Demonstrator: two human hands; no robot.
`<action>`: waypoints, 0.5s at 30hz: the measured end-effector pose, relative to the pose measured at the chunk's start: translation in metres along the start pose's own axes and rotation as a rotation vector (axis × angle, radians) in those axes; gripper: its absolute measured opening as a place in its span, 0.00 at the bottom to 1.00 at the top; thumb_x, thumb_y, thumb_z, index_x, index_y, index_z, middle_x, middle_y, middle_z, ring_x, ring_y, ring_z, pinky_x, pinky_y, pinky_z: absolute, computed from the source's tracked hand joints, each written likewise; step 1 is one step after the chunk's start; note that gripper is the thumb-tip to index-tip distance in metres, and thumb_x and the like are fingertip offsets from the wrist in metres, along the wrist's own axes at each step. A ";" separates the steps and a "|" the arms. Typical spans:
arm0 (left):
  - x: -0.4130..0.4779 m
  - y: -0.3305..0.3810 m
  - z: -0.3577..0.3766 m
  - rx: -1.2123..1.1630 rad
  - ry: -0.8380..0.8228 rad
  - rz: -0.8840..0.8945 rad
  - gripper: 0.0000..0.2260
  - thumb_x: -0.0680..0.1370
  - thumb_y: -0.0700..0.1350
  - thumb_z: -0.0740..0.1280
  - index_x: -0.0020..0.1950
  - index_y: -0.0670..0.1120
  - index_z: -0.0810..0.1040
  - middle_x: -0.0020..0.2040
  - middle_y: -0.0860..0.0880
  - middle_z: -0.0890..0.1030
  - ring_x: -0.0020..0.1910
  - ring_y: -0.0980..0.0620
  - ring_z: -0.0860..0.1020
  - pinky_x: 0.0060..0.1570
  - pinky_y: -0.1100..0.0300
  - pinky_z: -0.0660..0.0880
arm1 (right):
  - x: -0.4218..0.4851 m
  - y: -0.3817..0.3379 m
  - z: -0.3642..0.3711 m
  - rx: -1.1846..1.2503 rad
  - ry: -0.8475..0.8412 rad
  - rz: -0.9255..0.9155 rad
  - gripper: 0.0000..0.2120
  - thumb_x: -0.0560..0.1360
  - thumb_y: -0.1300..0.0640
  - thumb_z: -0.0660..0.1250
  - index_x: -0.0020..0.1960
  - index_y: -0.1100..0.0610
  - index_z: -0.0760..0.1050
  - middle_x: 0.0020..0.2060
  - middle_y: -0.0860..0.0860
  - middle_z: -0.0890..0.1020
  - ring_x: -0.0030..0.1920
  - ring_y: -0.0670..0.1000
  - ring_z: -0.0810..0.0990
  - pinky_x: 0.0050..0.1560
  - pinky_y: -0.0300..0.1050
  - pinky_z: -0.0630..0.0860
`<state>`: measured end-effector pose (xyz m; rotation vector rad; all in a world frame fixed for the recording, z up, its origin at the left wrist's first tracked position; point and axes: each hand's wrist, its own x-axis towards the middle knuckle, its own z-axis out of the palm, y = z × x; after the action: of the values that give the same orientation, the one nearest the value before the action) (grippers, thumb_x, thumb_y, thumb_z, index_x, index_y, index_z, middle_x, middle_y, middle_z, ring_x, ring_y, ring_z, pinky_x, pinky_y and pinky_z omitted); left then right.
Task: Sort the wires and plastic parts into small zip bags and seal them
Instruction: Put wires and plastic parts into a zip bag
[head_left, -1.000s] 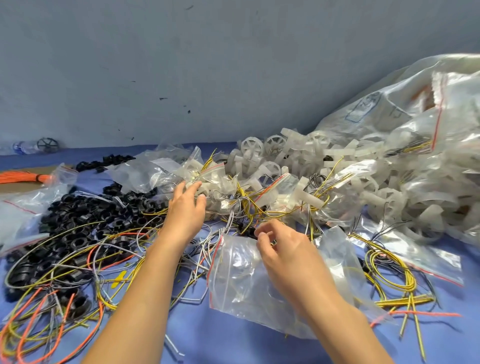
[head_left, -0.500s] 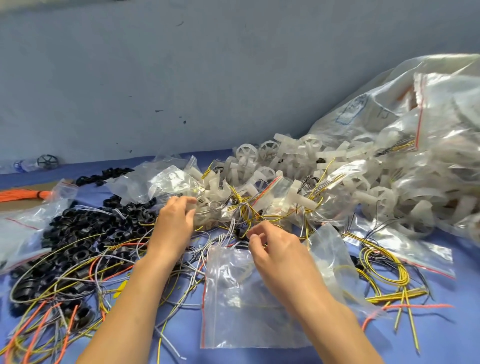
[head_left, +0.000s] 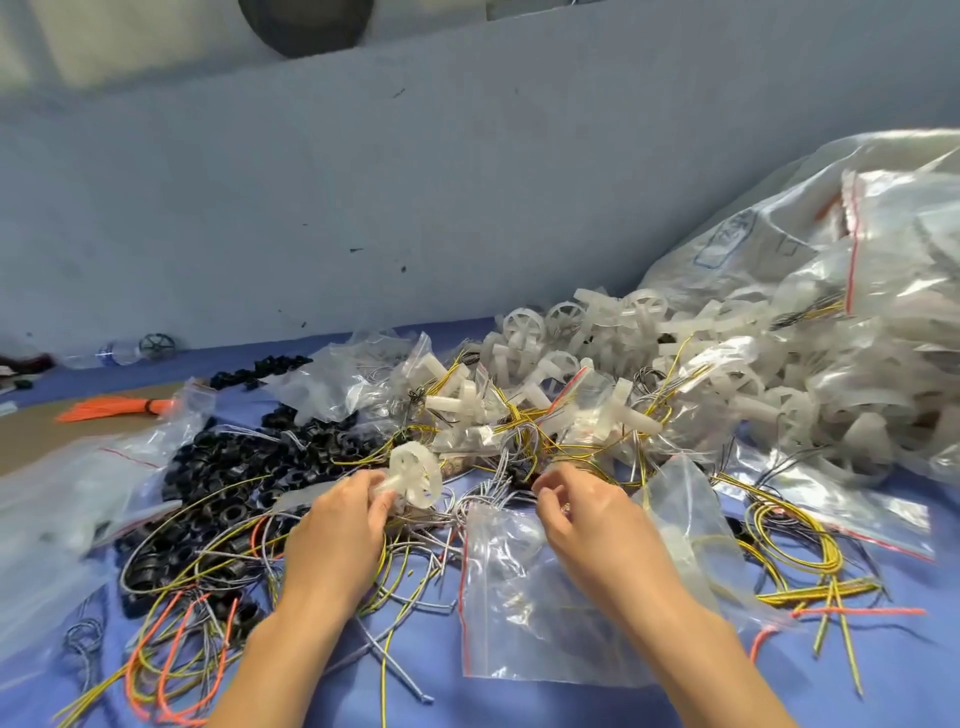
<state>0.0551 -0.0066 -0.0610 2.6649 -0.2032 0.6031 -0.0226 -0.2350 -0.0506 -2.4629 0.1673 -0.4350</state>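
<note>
text: none legible | large bag (head_left: 769, 223): blue print, blurred

One left hand (head_left: 337, 535), one right hand (head_left: 597, 525), one held wheel (head_left: 415, 475), one orange bundle (head_left: 111, 407), perhaps six zip bags (head_left: 519, 613).

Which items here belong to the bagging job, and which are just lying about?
In the job: white spoked plastic wheel gripped by left hand; clear red-striped zip bag by right hand; loose yellow, grey and orange wires; black plastic rings.
Lying about: tied orange bundle; brown cardboard sheet; clear bottle.

Grey wall (head_left: 467, 182), blue tabletop (head_left: 519, 701), perhaps cloth
</note>
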 end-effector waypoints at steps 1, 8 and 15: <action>0.000 -0.001 0.001 0.052 -0.021 -0.007 0.13 0.81 0.55 0.60 0.62 0.53 0.77 0.55 0.51 0.82 0.55 0.46 0.79 0.45 0.53 0.74 | -0.002 0.001 0.000 -0.006 0.004 -0.004 0.09 0.80 0.50 0.57 0.54 0.48 0.75 0.51 0.46 0.82 0.51 0.50 0.79 0.49 0.46 0.74; 0.001 0.011 0.017 0.056 -0.119 -0.028 0.11 0.80 0.57 0.61 0.57 0.53 0.75 0.51 0.52 0.82 0.52 0.47 0.79 0.44 0.53 0.74 | -0.005 0.005 -0.005 0.006 0.008 -0.039 0.09 0.80 0.50 0.57 0.53 0.47 0.75 0.51 0.44 0.81 0.50 0.47 0.79 0.51 0.46 0.75; 0.011 0.031 0.019 -0.338 -0.145 -0.131 0.17 0.82 0.52 0.59 0.43 0.44 0.79 0.40 0.46 0.83 0.44 0.43 0.79 0.48 0.49 0.75 | -0.017 -0.020 -0.008 -0.014 -0.055 -0.471 0.21 0.76 0.64 0.61 0.59 0.41 0.76 0.61 0.43 0.75 0.60 0.48 0.71 0.62 0.46 0.68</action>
<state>0.0652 -0.0436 -0.0614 2.3705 -0.1539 0.3032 -0.0411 -0.2199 -0.0367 -2.5157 -0.4434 -0.5614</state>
